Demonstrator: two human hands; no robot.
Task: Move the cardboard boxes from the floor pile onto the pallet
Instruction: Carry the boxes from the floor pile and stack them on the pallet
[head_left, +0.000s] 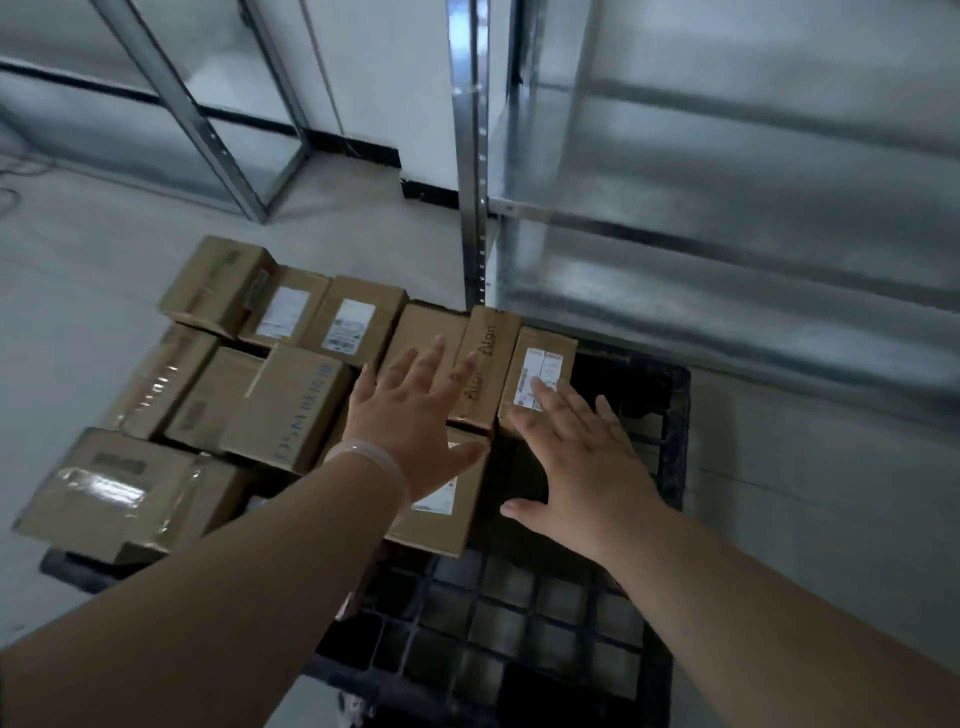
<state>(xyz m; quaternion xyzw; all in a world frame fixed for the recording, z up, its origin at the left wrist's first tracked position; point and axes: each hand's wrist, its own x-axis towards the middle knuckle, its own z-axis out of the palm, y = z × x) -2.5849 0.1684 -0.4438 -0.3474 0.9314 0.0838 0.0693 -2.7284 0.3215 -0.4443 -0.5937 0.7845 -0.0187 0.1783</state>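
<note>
**Head view, looking down.** A pale grey floor fills most of the frame. At right stands a metal shelving rack, with one perforated upright close to the pallet's far edge. A second rack stands at rear left, before a white wall.

A black plastic pallet with an open grid deck lies on the floor in front of the right-hand rack. Its near and right-hand parts show uncovered grid.

The cardboard boxes sit packed close together on the pallet's left and far portions. They are brown cartons in uneven rows, several of them tilted. Some are sealed with clear tape and some carry white stickers.

In the far row a narrow printed box has lettering along its top. The labelled box lies just to its right and is the last in that row.

The left hand is spread flat, palm down, with straight fingers, over the boxes beside the printed box. Whether it touches them cannot be told. The right hand is likewise flat with fingers extended and grips nothing. Its fingertips reach the near end of the labelled box, over the label, and its palm lies above bare pallet grid.

A translucent wristband circles the left wrist
</note>
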